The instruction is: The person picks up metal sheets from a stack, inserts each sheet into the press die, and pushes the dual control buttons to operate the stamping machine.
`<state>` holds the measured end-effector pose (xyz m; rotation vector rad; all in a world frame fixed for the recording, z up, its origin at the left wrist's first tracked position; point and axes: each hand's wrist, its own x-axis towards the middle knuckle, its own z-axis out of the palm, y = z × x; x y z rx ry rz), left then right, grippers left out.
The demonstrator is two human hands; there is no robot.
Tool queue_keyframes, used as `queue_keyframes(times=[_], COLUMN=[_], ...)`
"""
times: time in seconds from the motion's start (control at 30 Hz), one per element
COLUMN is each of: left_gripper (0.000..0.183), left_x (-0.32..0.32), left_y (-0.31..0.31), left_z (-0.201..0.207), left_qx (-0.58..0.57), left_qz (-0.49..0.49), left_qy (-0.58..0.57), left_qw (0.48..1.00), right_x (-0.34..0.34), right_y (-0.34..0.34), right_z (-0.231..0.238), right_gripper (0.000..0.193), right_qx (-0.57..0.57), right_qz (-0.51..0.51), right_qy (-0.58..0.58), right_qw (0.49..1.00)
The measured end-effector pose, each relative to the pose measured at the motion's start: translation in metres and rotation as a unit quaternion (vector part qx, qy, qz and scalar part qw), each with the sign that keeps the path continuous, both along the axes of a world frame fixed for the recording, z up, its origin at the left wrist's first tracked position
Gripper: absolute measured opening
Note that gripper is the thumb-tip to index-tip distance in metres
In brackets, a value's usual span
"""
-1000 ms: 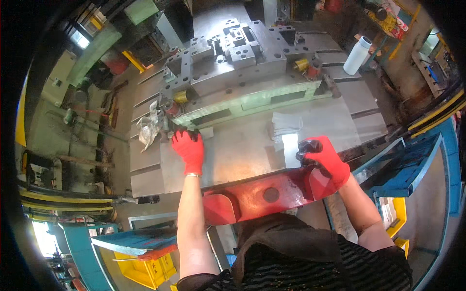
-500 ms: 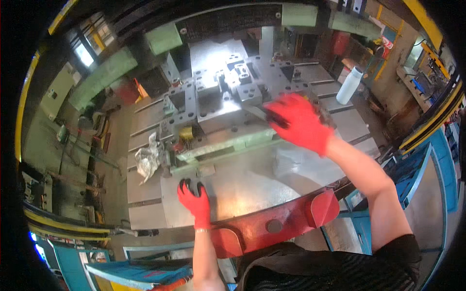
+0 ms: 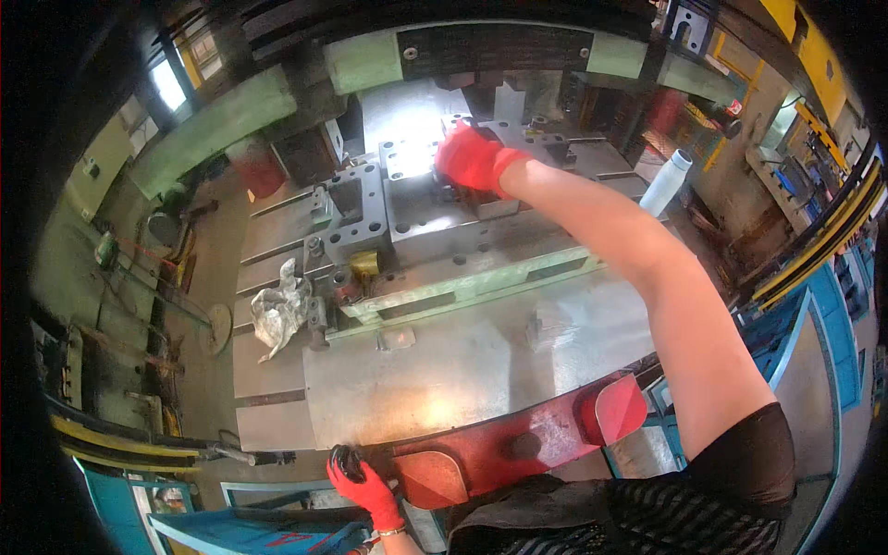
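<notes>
My right hand (image 3: 474,159), in a red glove, reaches far forward over the steel die (image 3: 430,199). It covers part of the small blocks at the die's middle. Its fingertips are hidden behind the glove's back, so any grip there does not show. My left hand (image 3: 363,486), also red-gloved with dark fingertips, is low at the front, just off the edge of the steel bed (image 3: 444,370) and left of the red panel (image 3: 527,439). Its fingers are curled in; whatever they may hold cannot be made out.
A crumpled whitish cloth (image 3: 280,313) lies left of the die, near a brass-coloured bushing (image 3: 365,263). A pale bottle (image 3: 666,183) stands at the right. Green press parts (image 3: 365,65) arch overhead. Blue frames (image 3: 814,342) and yellow-black rails (image 3: 823,245) flank the right side.
My right hand has moved forward and left, from the die's right side to its middle. My left hand has drawn back from above the bed to below its front edge, its fingers now more curled.
</notes>
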<state>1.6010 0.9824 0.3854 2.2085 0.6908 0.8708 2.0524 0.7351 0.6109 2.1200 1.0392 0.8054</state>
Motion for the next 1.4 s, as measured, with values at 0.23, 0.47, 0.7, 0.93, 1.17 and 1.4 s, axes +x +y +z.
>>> queue_keyframes(times=[0.23,0.47,0.7,0.93,1.17,1.4], left_gripper=[0.032,0.028,0.022,0.021,0.023,0.022], left_x=[0.004,0.006,-0.016,-0.009,-0.019,-0.007], left_y=[-0.013,-0.022,-0.022,-0.041,-0.030,-0.022], left_z=[0.005,0.014,0.001,-0.009,-0.019,-0.015], left_qx=[-0.032,-0.031,-0.107,-0.105,-0.164,-0.083], left_qz=[-0.008,-0.015,0.004,-0.018,0.007,0.014], left_qy=[-0.047,-0.061,-0.075,-0.065,-0.044,-0.030], left_qw=[0.998,0.998,0.991,0.992,0.986,0.996], right_x=[0.012,-0.008,-0.040,-0.010,0.022,0.013], right_y=[-0.004,-0.015,-0.064,-0.031,-0.010,0.007], right_z=[0.001,0.012,-0.003,0.004,-0.002,-0.003], right_gripper=[0.014,0.016,0.027,0.017,0.018,0.014], right_qx=[-0.030,0.066,0.254,0.269,0.172,0.057], right_qz=[-0.007,-0.063,-0.027,-0.031,0.040,0.022], right_qy=[0.072,0.173,0.234,0.144,0.210,0.203], right_qw=[0.997,0.981,0.938,0.952,0.962,0.977])
